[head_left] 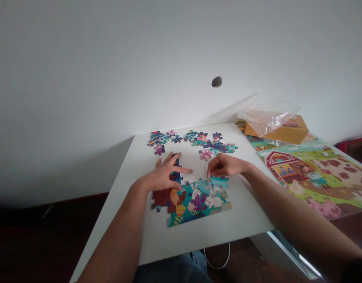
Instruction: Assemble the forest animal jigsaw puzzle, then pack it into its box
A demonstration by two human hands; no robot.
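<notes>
A partly joined puzzle (pixel 198 200) with white rabbits, a purple plant and yellow flowers lies on the white table. My left hand (pixel 166 173) rests with spread fingers over its upper left part, touching dark blue and brown pieces. At the upper right edge of the puzzle, my right hand (pixel 223 165) has its fingers bent together on a light blue piece (pixel 220 182), which lies against the joined pieces. Whether that piece is fully seated cannot be told. Loose pieces lie behind both hands, among them a pink one (pixel 205 154) and a purple one (pixel 159 149).
On the right lies a finished farm picture puzzle (pixel 313 177), with a yellow box (pixel 295 131) and clear plastic wrap (pixel 266 116) behind it. A white wall (pixel 169 59) with a round hole (pixel 216 81) stands behind the table (pixel 157 247).
</notes>
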